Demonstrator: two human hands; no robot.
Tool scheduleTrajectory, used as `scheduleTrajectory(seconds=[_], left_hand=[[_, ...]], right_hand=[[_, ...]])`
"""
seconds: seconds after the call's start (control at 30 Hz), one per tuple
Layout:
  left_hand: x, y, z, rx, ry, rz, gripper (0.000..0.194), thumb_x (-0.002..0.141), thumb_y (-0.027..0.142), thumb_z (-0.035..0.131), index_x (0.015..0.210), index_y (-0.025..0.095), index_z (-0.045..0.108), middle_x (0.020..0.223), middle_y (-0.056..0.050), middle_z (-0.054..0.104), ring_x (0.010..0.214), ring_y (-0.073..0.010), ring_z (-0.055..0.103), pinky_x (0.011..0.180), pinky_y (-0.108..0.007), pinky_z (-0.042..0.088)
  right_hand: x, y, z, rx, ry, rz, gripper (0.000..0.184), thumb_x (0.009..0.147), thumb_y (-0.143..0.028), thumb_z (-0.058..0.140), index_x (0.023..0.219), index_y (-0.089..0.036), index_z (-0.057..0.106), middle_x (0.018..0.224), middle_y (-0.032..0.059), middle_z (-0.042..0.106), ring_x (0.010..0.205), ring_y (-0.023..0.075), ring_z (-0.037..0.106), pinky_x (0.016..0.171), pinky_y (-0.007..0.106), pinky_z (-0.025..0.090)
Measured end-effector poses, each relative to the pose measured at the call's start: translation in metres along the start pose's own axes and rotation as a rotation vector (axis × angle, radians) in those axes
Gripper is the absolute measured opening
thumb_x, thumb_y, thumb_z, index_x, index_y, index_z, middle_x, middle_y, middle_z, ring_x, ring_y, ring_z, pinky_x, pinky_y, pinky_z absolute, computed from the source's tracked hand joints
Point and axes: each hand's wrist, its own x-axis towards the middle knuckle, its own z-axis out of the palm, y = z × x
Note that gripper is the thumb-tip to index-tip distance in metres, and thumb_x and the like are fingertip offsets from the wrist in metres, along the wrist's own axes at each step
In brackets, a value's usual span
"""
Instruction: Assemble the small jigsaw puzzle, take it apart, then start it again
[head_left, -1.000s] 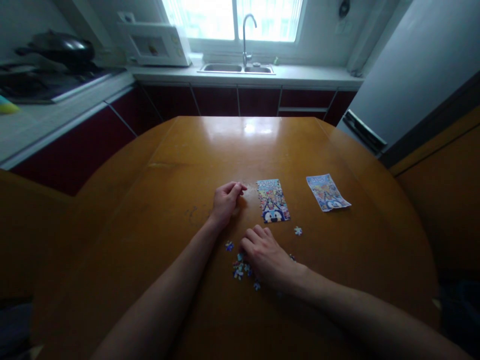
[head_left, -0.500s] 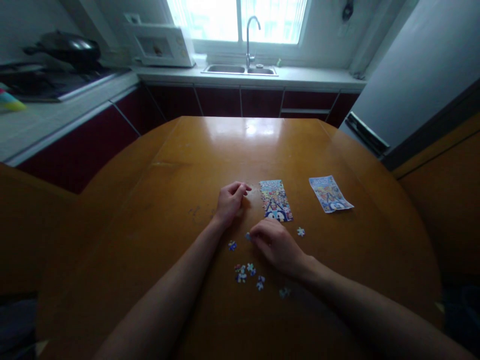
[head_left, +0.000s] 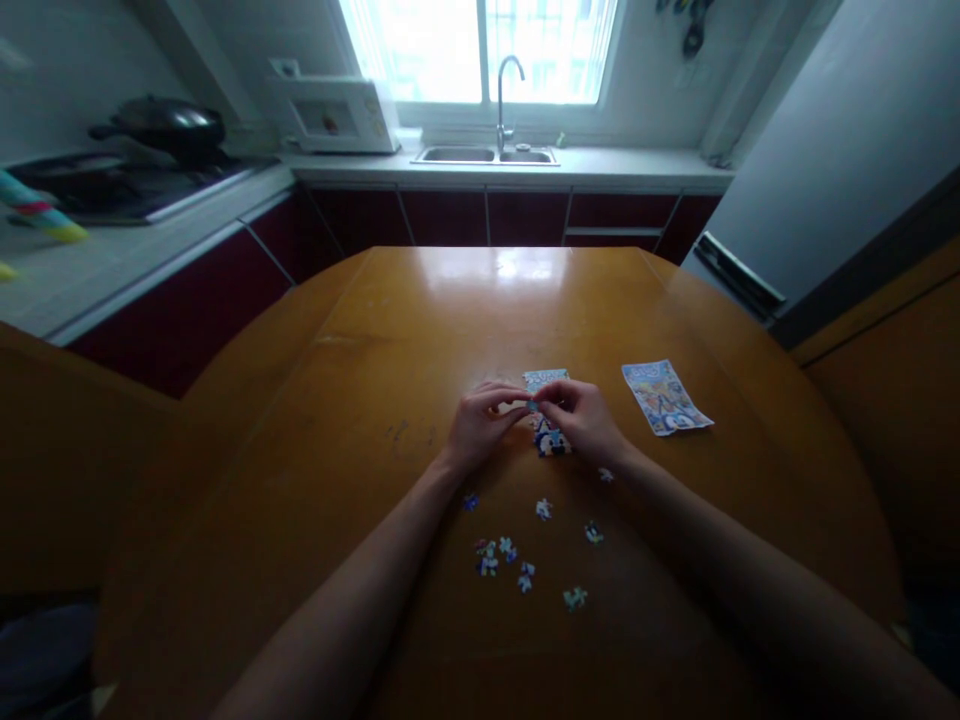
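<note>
Over the partly assembled jigsaw puzzle (head_left: 553, 443), both my hands meet at the fingertips. A small light-blue puzzle piece (head_left: 532, 405) is pinched between them. My left hand (head_left: 481, 425) touches it from the left with thumb and fingers. My right hand (head_left: 585, 418) grips it from the right and covers much of the puzzle's middle. Nearer me lie several loose pieces: a cluster (head_left: 487, 557), a blue piece (head_left: 470, 502) by my left wrist, a pale piece (head_left: 544, 509) and a dark-and-white piece (head_left: 593, 532).
A creased picture sheet (head_left: 666, 397) lies right of the puzzle on the wooden table (head_left: 465, 310). One piece (head_left: 606, 475) sits beside my right wrist. A greenish clump of pieces (head_left: 575, 598) is close to me. Beyond the table stand a counter with a sink (head_left: 486, 155) and a fridge (head_left: 832, 130).
My right hand has picked up a light-blue piece from the loose ones and carried it up to the puzzle. My left hand has moved right to meet it there.
</note>
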Motion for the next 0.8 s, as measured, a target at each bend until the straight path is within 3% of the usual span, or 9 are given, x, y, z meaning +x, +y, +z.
scheduleTrajectory(seconds=[0.1, 0.2, 0.37, 0.47, 0.6, 0.8], left_hand=[[0.000, 0.000, 0.001, 0.047, 0.039, 0.067, 0.015, 0.085, 0.031, 0.077, 0.099, 0.024, 0.077, 0.094, -0.005, 0.074, 0.082, -0.0159, 0.064, 0.067, -0.026, 0.050], [0.000, 0.001, 0.001, 0.090, 0.034, 0.167, 0.013, 0.086, 0.029, 0.076, 0.099, 0.024, 0.078, 0.094, -0.004, 0.074, 0.086, -0.0162, 0.066, 0.076, -0.029, 0.053], [0.003, 0.006, -0.001, 0.202, 0.061, 0.207, 0.006, 0.087, 0.029, 0.075, 0.089, 0.024, 0.079, 0.088, -0.004, 0.075, 0.083, -0.0176, 0.066, 0.078, -0.032, 0.052], [0.007, 0.012, -0.006, 0.273, 0.104, 0.196, 0.008, 0.087, 0.031, 0.075, 0.087, 0.024, 0.079, 0.088, -0.004, 0.075, 0.084, -0.0185, 0.066, 0.078, -0.033, 0.052], [0.021, 0.009, -0.013, 0.369, 0.135, 0.195, 0.008, 0.086, 0.032, 0.076, 0.087, 0.024, 0.079, 0.087, -0.004, 0.076, 0.086, -0.0196, 0.065, 0.079, -0.034, 0.052], [0.051, -0.022, -0.017, 0.526, 0.004, 0.122, 0.007, 0.086, 0.028, 0.075, 0.082, 0.024, 0.080, 0.088, -0.005, 0.077, 0.085, -0.0209, 0.064, 0.080, -0.035, 0.051]], right_hand=[[0.006, 0.003, 0.000, 0.105, -0.050, 0.012, 0.020, 0.077, -0.031, 0.074, 0.090, -0.017, 0.067, 0.072, 0.0016, 0.068, 0.063, 0.0146, 0.060, 0.058, 0.027, 0.045], [0.008, 0.007, -0.003, 0.079, -0.041, 0.003, 0.023, 0.079, -0.032, 0.072, 0.096, -0.018, 0.066, 0.073, 0.0012, 0.068, 0.062, 0.0150, 0.060, 0.058, 0.028, 0.045], [0.017, 0.024, -0.025, -0.261, 0.199, -0.090, 0.014, 0.088, -0.025, 0.058, 0.094, -0.018, 0.069, 0.081, 0.0045, 0.069, 0.069, 0.0174, 0.060, 0.066, 0.031, 0.046], [0.023, 0.038, -0.040, -0.408, 0.275, -0.160, 0.015, 0.088, -0.018, 0.055, 0.091, -0.018, 0.069, 0.089, 0.0071, 0.070, 0.082, 0.0207, 0.062, 0.075, 0.033, 0.048], [0.026, 0.050, -0.044, -0.546, 0.228, -0.225, 0.021, 0.086, -0.010, 0.053, 0.092, -0.018, 0.071, 0.095, 0.0089, 0.068, 0.098, 0.0238, 0.058, 0.089, 0.036, 0.046], [0.024, 0.050, -0.038, -0.603, 0.131, -0.199, 0.019, 0.089, -0.014, 0.057, 0.096, -0.019, 0.074, 0.100, 0.0094, 0.066, 0.103, 0.0241, 0.055, 0.093, 0.036, 0.045]])
